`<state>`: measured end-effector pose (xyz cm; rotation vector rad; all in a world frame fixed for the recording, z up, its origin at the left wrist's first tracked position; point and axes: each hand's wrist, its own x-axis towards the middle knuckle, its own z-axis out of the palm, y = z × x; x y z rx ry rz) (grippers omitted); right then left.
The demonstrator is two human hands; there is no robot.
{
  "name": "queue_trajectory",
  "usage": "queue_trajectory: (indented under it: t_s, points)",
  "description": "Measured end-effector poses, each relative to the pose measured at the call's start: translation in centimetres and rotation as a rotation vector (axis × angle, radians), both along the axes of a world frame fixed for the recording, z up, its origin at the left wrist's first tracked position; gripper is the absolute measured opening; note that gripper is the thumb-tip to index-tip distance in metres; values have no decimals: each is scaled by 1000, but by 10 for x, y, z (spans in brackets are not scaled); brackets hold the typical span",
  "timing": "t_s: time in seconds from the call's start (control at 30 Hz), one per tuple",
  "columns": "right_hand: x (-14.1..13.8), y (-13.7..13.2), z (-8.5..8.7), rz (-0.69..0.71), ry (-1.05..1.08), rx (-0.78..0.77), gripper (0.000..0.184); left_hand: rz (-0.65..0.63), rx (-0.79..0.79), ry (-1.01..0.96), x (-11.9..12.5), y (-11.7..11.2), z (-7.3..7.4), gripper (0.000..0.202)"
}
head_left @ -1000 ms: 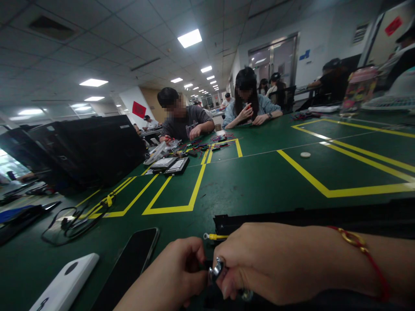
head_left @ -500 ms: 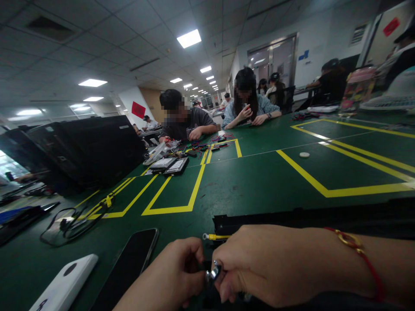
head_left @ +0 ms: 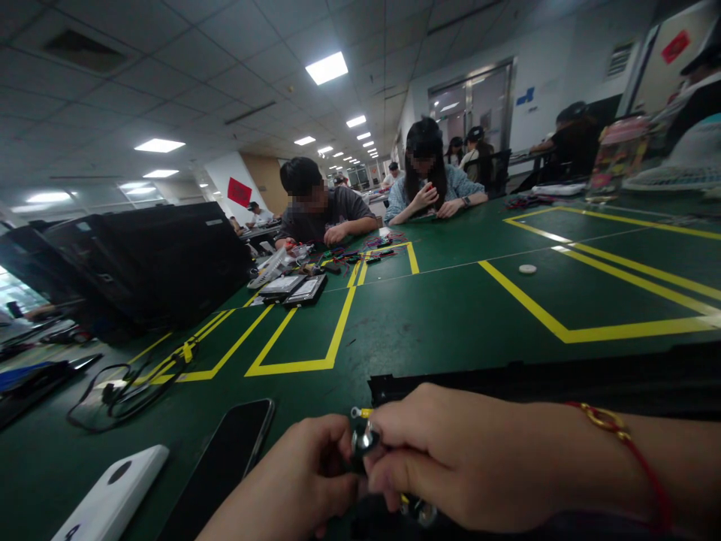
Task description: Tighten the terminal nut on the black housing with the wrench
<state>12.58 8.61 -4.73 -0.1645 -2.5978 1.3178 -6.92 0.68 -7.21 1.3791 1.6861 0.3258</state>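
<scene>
At the bottom edge both my hands meet over the green table [head_left: 451, 315]. My left hand [head_left: 307, 473] is curled into a pinch against a small dark part that is mostly hidden. My right hand [head_left: 451, 458], with a red cord bracelet on its wrist, is closed on a small shiny metal piece [head_left: 365, 438] held between thumb and fingers. A yellow-sleeved wire terminal [head_left: 360, 412] pokes out just behind my fingers. A long black panel [head_left: 507, 379] lies flat right behind my hands.
A black phone [head_left: 225, 466] and a white device [head_left: 113, 496] lie at the lower left, with a coiled black cable [head_left: 118, 394] beyond. Stacked black panels [head_left: 140, 263] lean at left. Two seated people work at the far side among wires. Yellow tape boxes mark the table.
My right hand has lifted the shiny metal piece up and slightly left, closer to the yellow terminal. My left hand has stayed pinched in place.
</scene>
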Motion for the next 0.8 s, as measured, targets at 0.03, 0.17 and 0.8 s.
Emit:
queue_trajectory:
  t_s: [0.03,0.17,0.8]
  points:
    - [0,1,1,-29,26,-43,16,-18,3,-28,-1,0,-1,8]
    - [-1,9,8,-70,49,-193,12,-24,3,-76,-3,3,-4,10]
    - [4,17,14,109,-225,-70,20,-27,0,-49,-1,2,0,10]
